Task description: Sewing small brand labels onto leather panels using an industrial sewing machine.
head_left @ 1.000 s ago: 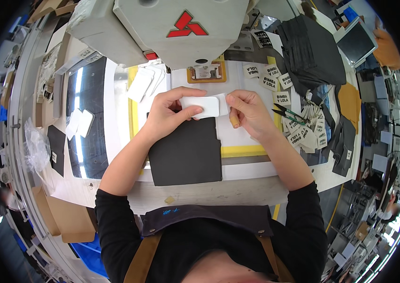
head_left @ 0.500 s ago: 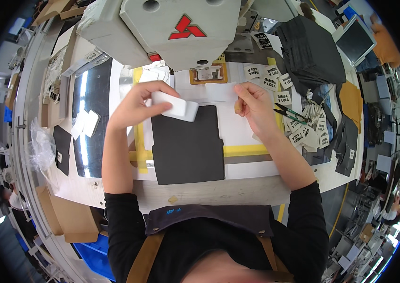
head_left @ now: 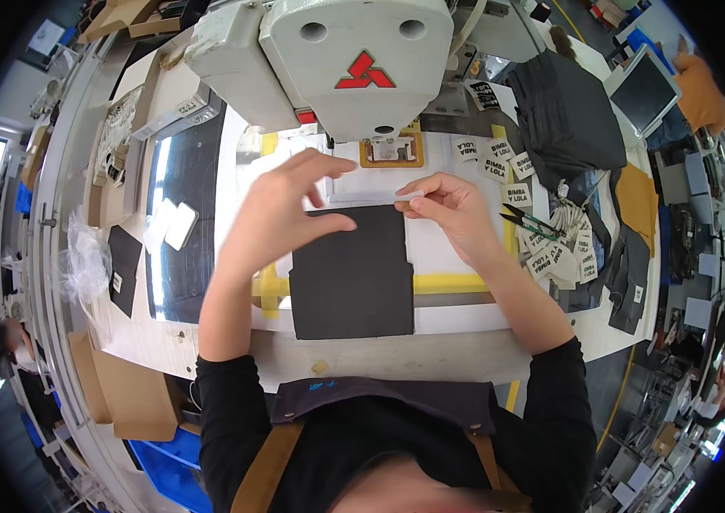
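My left hand [head_left: 285, 205] is open above the upper left of a black rectangular panel [head_left: 351, 282], thumb and fingers apart with nothing visible between them. My right hand [head_left: 446, 209] pinches a thin white piece [head_left: 408, 196], seen almost edge-on, at the panel's upper right. Under the white machine head [head_left: 354, 51], beyond my hands, lies a yellow frame [head_left: 391, 161] with a pale inner plate. White items around the back left of the panel are partly hidden by my left hand.
Printed white labels [head_left: 516, 195], dark-handled snips [head_left: 521, 221] and stacked black fabric [head_left: 563, 107] lie right; a screen [head_left: 645, 85] stands beyond. Left are white cards [head_left: 179, 224], a cardboard tray [head_left: 119, 154], plastic wrap [head_left: 85, 261] and an open box [head_left: 132, 393]. Co-workers appear at both edges.
My left hand has let go of the stacked white pieces and opened. My right hand has drawn a thin white piece away from that stack and now holds it lower, nearer the panel.
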The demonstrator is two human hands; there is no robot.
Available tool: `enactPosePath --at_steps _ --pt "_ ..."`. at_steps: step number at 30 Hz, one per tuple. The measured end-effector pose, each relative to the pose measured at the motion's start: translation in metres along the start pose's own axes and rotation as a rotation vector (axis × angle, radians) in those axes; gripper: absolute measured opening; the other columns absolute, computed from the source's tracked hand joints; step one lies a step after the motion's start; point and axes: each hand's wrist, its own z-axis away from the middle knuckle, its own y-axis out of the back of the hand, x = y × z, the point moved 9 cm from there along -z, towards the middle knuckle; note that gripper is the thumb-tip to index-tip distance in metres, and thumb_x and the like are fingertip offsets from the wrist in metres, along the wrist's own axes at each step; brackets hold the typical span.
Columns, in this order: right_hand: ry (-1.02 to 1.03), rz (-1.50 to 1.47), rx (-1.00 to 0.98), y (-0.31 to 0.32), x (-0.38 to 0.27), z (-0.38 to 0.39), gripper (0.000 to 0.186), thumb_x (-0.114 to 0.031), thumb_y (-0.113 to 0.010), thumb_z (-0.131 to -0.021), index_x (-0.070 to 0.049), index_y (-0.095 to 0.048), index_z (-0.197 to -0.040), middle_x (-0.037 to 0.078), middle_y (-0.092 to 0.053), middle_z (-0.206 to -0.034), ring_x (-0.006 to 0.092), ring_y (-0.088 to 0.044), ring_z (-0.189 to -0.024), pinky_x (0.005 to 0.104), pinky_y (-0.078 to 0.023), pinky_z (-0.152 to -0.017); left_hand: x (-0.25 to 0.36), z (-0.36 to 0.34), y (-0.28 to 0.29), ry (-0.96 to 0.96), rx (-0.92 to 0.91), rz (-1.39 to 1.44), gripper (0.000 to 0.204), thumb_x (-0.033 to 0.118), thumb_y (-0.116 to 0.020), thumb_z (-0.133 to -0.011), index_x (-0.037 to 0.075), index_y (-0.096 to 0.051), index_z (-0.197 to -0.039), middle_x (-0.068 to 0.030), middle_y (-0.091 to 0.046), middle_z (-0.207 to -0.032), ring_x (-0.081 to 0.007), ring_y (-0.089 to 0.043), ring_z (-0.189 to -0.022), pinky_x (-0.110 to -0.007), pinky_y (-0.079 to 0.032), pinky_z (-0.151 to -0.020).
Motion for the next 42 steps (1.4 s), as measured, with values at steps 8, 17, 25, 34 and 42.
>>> enactPosePath --at_steps 8,17,25,34,42 --pt "0.033 0.215 -0.040 -0.001 -0.012 -0.003 0.004 -0.003 -0.067 -0.089 -0.004 -0.062 -0.090 0.012 -0.068 -0.109 0.0134 -0.064 -0.096 0.0296 -0.051 -0.087 -0.031 -0.012 -0.051 -0.099 0.080 0.395 0.013 -0.005 -0.069 -0.079 -0.001 -0.072 -0.091 -0.0073 -0.073 -0.098 -0.0154 -0.070 -0.081 -0.024 -0.055 -0.068" --pt "0.785 1.528 -0.040 -0.027 -0.050 0.018 0.019 -0.012 -0.074 -0.079 -0.008 -0.071 -0.097 0.003 -0.070 -0.107 0.0230 -0.062 -0.099 0.0358 -0.047 -0.085 -0.025 -0.014 -0.075 -0.432 0.018 -0.101 0.015 0.012 -0.070 -0.084 0.007 -0.073 -0.097 -0.0076 -0.071 -0.109 -0.0264 -0.070 -0.090 -0.034 -0.058 -0.076" --pt "0.690 1.546 -0.203 -0.033 -0.020 0.016 0.036 -0.027 -0.072 -0.083 -0.004 -0.068 -0.110 0.009 -0.066 -0.119 0.0250 -0.059 -0.113 0.0370 -0.045 -0.098 -0.023 -0.014 -0.073 -0.400 0.021 -0.191 0.021 0.009 -0.070 -0.083 0.003 -0.071 -0.103 -0.0103 -0.070 -0.114 -0.0286 -0.069 -0.097 -0.034 -0.057 -0.080" --pt "0.590 1.602 -0.199 -0.035 -0.004 0.009 0.054 -0.031 -0.069 -0.084 0.001 -0.055 -0.125 0.017 -0.054 -0.135 0.0318 -0.052 -0.125 0.0438 -0.037 -0.110 0.013 -0.002 -0.075 -0.543 0.196 -0.412 0.042 0.028 -0.073 -0.080 0.002 -0.065 -0.113 -0.0139 -0.066 -0.112 -0.0285 -0.065 -0.099 -0.037 -0.053 -0.085" --pt "0.589 1.612 -0.166 -0.032 -0.001 0.002 0.053 -0.029 -0.067 -0.084 0.000 -0.054 -0.127 0.016 -0.055 -0.134 0.0294 -0.050 -0.128 0.0425 -0.034 -0.113 -0.010 -0.027 -0.090 -0.386 0.075 -0.459 0.076 0.056 -0.064 -0.081 0.002 -0.050 -0.133 -0.0186 -0.057 -0.127 -0.0370 -0.054 -0.118 -0.045 -0.041 -0.102"
